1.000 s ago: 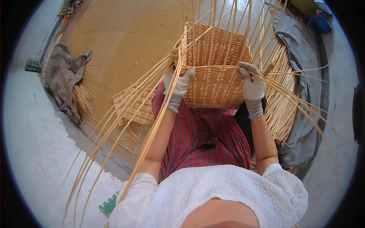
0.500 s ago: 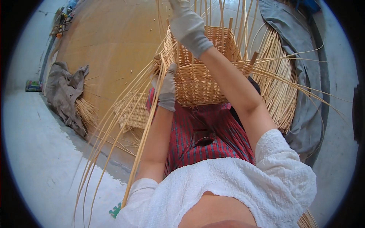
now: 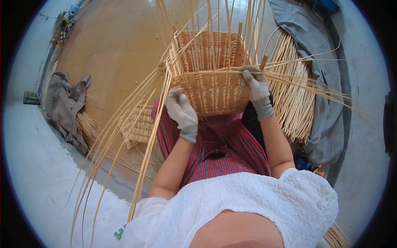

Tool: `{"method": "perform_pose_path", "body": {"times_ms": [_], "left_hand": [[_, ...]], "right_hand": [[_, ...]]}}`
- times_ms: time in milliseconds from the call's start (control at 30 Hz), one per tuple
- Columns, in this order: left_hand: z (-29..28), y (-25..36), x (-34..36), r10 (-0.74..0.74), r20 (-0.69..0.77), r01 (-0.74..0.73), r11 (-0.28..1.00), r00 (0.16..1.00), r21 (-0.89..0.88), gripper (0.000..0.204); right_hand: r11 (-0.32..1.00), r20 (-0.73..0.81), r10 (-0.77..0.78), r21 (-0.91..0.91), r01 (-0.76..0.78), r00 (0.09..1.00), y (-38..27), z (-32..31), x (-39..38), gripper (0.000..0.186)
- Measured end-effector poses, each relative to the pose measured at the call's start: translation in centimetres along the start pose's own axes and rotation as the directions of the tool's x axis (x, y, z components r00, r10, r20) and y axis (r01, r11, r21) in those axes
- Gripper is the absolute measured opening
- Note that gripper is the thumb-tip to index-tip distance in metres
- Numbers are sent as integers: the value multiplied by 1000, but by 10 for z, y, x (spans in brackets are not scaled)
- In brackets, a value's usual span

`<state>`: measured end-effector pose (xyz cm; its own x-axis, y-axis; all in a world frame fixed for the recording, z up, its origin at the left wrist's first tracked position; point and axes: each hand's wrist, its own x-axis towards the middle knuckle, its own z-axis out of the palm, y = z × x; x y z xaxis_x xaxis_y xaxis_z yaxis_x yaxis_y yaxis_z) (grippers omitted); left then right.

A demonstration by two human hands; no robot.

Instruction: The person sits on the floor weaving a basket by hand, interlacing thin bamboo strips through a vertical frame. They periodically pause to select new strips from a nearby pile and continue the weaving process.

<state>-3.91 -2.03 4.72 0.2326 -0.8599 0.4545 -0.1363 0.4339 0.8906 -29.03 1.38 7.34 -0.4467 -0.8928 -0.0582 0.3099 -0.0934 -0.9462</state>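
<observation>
With my right hand (image 3: 258,91) pinching the basket (image 3: 211,97) above my lap (image 3: 244,144) and my left hand (image 3: 182,113) curled beside it, contact unclear, I seem mid-weave, the next move calling for taut, untangled canes (image 3: 150,144).

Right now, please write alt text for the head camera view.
A gloved right-hand grip holds a wicker basket at its near right corner; the gloved left-hand grip is near its left end. Long canes fan outward.
</observation>
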Motion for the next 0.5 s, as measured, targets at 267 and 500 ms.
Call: {"method": "perform_pose_path", "body": {"times_ms": [267, 500], "left_hand": [[46, 32, 86, -528, 634, 417, 846, 565, 333, 34], [42, 18, 83, -591, 568, 513, 799, 572, 314, 30]], "right_hand": [[844, 46, -518, -131, 519, 854, -24, 73, 18, 22], [850, 379, -488, 1, 527, 786, -40, 87, 49, 50]]}}
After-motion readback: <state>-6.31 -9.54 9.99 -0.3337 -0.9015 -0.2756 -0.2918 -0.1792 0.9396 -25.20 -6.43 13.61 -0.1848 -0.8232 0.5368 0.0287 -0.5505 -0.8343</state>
